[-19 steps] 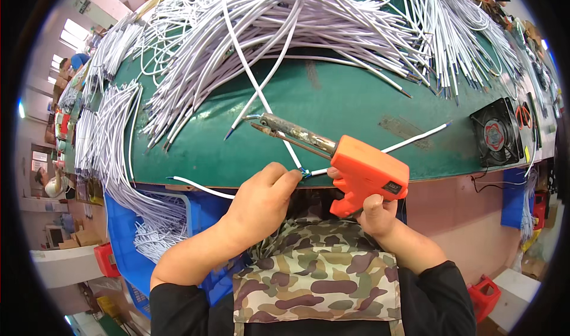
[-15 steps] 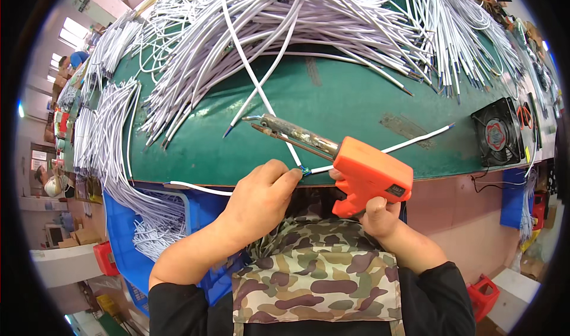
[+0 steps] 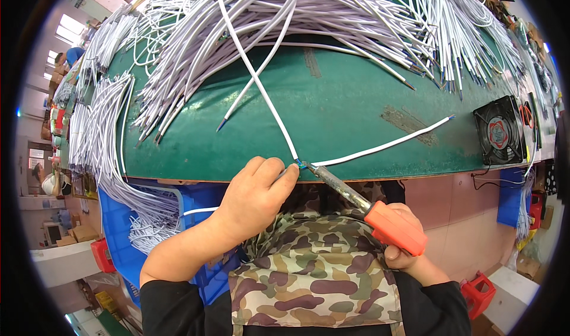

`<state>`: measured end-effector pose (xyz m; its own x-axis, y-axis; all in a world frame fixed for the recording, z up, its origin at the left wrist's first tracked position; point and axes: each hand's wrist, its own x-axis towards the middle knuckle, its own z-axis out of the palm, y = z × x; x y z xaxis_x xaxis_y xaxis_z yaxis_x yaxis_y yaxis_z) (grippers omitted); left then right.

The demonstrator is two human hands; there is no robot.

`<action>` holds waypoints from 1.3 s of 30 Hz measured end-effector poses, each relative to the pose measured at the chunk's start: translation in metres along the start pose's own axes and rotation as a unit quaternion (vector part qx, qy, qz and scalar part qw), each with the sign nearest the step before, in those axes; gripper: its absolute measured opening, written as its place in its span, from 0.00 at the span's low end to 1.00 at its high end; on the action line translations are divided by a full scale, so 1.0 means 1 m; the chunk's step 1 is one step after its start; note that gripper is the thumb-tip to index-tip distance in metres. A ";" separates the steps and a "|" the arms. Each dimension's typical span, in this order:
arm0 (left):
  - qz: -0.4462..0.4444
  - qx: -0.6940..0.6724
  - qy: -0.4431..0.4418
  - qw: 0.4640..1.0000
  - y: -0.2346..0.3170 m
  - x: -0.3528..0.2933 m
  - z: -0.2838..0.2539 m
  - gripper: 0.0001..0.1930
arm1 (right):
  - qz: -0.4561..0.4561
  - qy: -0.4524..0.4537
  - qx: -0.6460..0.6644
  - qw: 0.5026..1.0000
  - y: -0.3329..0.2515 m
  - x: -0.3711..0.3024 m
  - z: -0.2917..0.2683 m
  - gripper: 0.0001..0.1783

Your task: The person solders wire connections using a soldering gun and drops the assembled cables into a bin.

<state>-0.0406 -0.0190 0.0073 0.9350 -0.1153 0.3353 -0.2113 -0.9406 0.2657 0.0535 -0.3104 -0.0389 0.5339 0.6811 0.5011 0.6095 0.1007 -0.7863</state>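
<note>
My left hand [image 3: 258, 189] pinches the small green-and-blue wire ends where white cables come together at the table's near edge. One white cable [image 3: 261, 89] runs up from this joint toward the pile, and another white cable [image 3: 380, 148] stretches off to the right. My right hand [image 3: 407, 241] is wrapped round the orange handle of a soldering iron [image 3: 350, 196]. Its metal tip points up and left and meets the wire ends beside my left fingertips. Whether solder has melted there is too small to tell.
A large heap of white cables [image 3: 285, 15] covers the back of the green table [image 3: 332, 110]. More cable bundles [image 3: 101, 128] hang at the left over a blue crate [image 3: 113, 217]. A black fan [image 3: 500, 131] stands at the right edge. People [image 3: 54, 183] are in the far left background.
The soldering iron has swung down and turned, bringing its tip from above the table to the wire joint. My left hand keeps its pinch, nearly in the same place.
</note>
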 end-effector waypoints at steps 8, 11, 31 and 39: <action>0.018 -0.014 -0.001 1.000 -0.005 -0.001 -0.001 0.17 | 0.000 -0.001 -0.027 1.000 0.007 -0.010 0.004 0.36; 0.018 -0.017 -0.008 1.000 -0.006 -0.001 -0.001 0.17 | -0.006 -0.006 -0.028 1.000 0.007 -0.010 0.004 0.36; 0.022 -0.012 0.001 1.000 -0.006 0.000 0.001 0.16 | -0.027 -0.043 -0.107 0.993 -0.005 -0.004 0.002 0.38; 0.027 -0.008 -0.003 1.000 -0.006 0.001 0.001 0.16 | 0.046 -0.025 -0.078 0.996 -0.010 -0.007 0.002 0.31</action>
<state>-0.0380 -0.0134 0.0050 0.9239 -0.1684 0.3435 -0.2665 -0.9275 0.2621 0.0424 -0.3151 -0.0355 0.5631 0.7186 0.4081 0.6457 -0.0743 -0.7600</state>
